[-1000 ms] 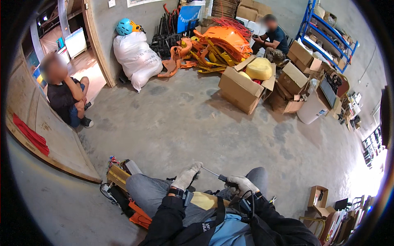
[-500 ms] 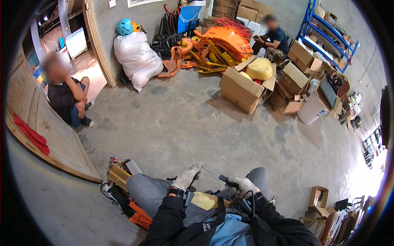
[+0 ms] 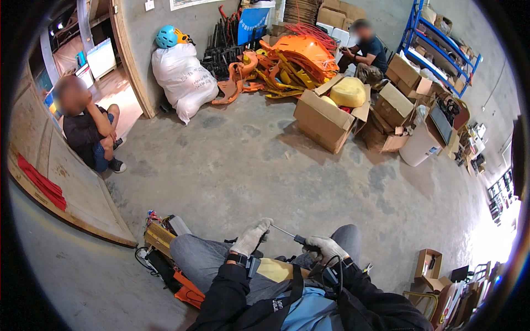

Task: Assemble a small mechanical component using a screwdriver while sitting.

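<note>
The gloves [image 3: 251, 237] are off-white, the tool [image 3: 285, 231] silvery with dark handle [image 3: 300, 239], the trousers [image 3: 194, 256] grey.

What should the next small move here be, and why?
Perhaps ease the left hand off the far end of the metal-shafted tool. The right hand grips its dark handle, while that far end meets the left hand, apparently hiding the tip; moving clear would expose it.

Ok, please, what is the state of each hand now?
Left hand: at the tip of the screwdriver; grip cannot be told.
Right hand: closed, holding the screwdriver.
</note>
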`<action>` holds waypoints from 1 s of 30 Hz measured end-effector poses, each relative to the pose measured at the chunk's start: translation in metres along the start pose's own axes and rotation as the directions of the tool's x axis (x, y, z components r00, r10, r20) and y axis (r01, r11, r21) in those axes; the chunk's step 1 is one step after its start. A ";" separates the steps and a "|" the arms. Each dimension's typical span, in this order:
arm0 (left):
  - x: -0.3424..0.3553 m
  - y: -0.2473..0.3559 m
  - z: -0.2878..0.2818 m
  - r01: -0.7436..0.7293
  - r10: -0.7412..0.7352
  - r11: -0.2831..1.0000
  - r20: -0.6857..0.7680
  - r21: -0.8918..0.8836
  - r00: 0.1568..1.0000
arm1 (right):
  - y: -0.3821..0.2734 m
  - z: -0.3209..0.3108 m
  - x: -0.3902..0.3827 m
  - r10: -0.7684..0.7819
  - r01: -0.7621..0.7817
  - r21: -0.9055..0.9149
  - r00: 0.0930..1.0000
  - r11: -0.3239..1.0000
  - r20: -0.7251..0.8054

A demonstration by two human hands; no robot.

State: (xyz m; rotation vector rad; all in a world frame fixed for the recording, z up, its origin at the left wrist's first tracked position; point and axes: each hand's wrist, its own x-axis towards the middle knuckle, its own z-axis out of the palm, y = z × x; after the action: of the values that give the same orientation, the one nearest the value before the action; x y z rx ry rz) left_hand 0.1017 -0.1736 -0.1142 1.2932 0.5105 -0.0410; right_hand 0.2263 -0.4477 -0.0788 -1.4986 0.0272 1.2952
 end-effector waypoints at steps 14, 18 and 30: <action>-0.005 0.009 0.004 0.000 0.000 1.000 -0.016 -0.004 1.000 | -0.008 0.003 -0.008 -0.014 0.012 0.109 1.000 0.994 0.018; -0.007 0.013 0.004 0.016 -0.016 1.000 -0.012 0.009 1.000 | -0.009 0.003 -0.010 -0.026 0.025 0.099 1.000 0.995 0.011; -0.002 0.008 0.006 0.011 -0.010 1.000 0.013 -0.016 1.000 | -0.017 0.005 -0.017 -0.025 0.030 0.042 0.994 0.999 -0.106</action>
State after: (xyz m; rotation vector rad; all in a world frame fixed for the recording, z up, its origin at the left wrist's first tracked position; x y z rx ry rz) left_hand 0.1047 -0.1771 -0.1053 1.2737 0.5057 -0.0536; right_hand 0.2263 -0.4469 -0.0544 -1.5239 0.1023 1.1859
